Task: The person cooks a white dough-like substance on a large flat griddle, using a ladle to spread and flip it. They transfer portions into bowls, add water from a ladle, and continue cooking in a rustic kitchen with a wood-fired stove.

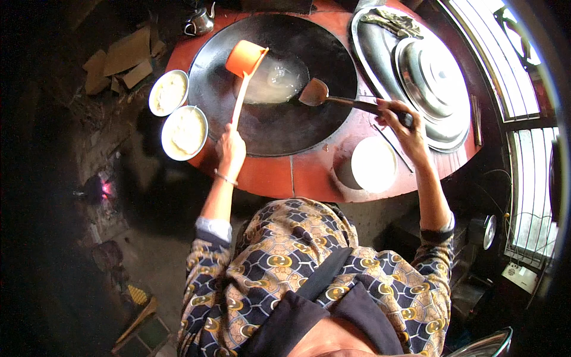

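Note:
My left hand grips the long handle of an orange plastic ladle, whose cup is tilted over the left part of a large black wok. Cloudy liquid lies in the bottom of the wok. My right hand holds a metal wok spatula by its dark handle; the blade is at the liquid's right edge. Two bowls, a nearer one and a farther one, stand left of the wok with pale food in liquid. A white round dish is below my right hand.
Large metal lids lie on the right of the red stove top, with a crumpled cloth on them. A thin dark stick lies near the white dish. A metal kettle stands at the back left. Torn cardboard lies farther left.

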`<control>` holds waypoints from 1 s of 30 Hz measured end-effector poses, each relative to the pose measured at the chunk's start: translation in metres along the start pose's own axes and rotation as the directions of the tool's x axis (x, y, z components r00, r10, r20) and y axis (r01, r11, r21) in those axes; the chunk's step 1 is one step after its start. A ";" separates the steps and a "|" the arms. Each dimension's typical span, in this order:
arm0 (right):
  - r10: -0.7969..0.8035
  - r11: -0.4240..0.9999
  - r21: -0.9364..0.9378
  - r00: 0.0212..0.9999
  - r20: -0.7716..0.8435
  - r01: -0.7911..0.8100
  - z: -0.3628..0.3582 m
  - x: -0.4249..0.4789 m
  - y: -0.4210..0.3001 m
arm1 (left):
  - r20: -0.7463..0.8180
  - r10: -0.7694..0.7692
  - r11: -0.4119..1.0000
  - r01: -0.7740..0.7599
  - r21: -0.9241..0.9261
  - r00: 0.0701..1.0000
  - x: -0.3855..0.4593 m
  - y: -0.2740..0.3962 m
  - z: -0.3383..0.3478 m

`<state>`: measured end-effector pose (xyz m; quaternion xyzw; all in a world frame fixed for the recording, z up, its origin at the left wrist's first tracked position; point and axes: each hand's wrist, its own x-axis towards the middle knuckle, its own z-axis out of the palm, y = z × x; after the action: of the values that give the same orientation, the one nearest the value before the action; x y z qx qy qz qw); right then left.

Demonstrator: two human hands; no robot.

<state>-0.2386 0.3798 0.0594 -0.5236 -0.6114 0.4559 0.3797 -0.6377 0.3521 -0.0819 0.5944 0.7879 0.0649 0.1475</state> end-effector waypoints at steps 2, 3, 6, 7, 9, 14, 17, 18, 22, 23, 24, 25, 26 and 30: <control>0.042 0.998 0.056 0.995 -0.086 -0.037 -0.010 -0.015 -0.008 | -0.056 -0.003 0.988 0.011 0.152 0.998 0.030 -0.002 0.000; 0.060 0.991 0.127 0.993 -0.102 -0.047 -0.014 -0.022 -0.010 | -0.044 -0.016 0.978 0.025 0.205 0.999 0.043 -0.002 0.000; 0.103 0.988 0.128 0.979 -0.178 -0.081 -0.019 -0.043 -0.015 | -0.037 -0.064 0.979 0.070 0.194 0.997 0.060 -0.004 0.002; 0.123 0.983 0.158 0.971 -0.205 -0.091 -0.020 -0.049 -0.015 | -0.031 -0.031 0.974 0.037 0.223 0.999 0.059 -0.004 0.004; 0.094 0.986 0.157 0.971 -0.219 -0.060 -0.023 -0.060 -0.016 | -0.032 0.040 0.964 -0.030 0.266 0.999 0.047 -0.003 0.010; 0.104 0.983 0.176 0.958 -0.267 -0.057 -0.034 -0.065 -0.019 | 0.438 -0.027 0.911 0.202 -0.359 0.899 0.002 0.001 0.022; 0.112 0.987 0.139 0.956 -0.271 -0.076 -0.034 -0.053 -0.020 | 0.640 0.095 0.430 0.549 -0.717 0.762 -0.022 0.009 0.024; 0.113 0.989 0.123 0.960 -0.257 -0.083 -0.032 -0.047 -0.019 | 0.668 0.131 0.217 0.636 -0.740 0.733 -0.025 0.012 0.024; 0.091 0.995 0.055 0.986 -0.141 -0.084 -0.018 -0.018 -0.019 | 0.748 0.164 -0.114 0.766 -0.633 0.643 -0.040 0.019 0.006; 0.127 0.992 0.032 0.987 -0.102 -0.125 -0.016 -0.009 -0.019 | 0.731 0.181 -0.130 0.753 -0.645 0.658 -0.051 0.020 0.000; 0.123 0.992 0.005 0.989 -0.078 -0.123 -0.013 0.000 -0.019 | 0.732 0.161 -0.135 0.749 -0.649 0.662 -0.060 0.021 -0.006; 0.136 0.991 0.002 0.990 -0.029 -0.136 -0.012 0.008 -0.019 | 0.732 0.141 -0.138 0.746 -0.652 0.666 -0.071 0.021 -0.013; 0.178 0.984 -0.002 0.984 0.018 -0.178 -0.009 0.016 -0.017 | 0.730 0.118 -0.118 0.739 -0.663 0.673 -0.082 0.020 -0.021; 0.251 0.942 0.162 0.937 0.242 -0.294 0.007 0.049 0.003 | 0.691 0.037 -0.060 0.692 -0.719 0.722 -0.124 0.024 -0.045</control>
<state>-0.2523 0.4267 0.0533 -0.5106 -0.5226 0.6168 0.2929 -0.5989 0.2437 -0.0130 0.0878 0.5678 0.3793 0.7252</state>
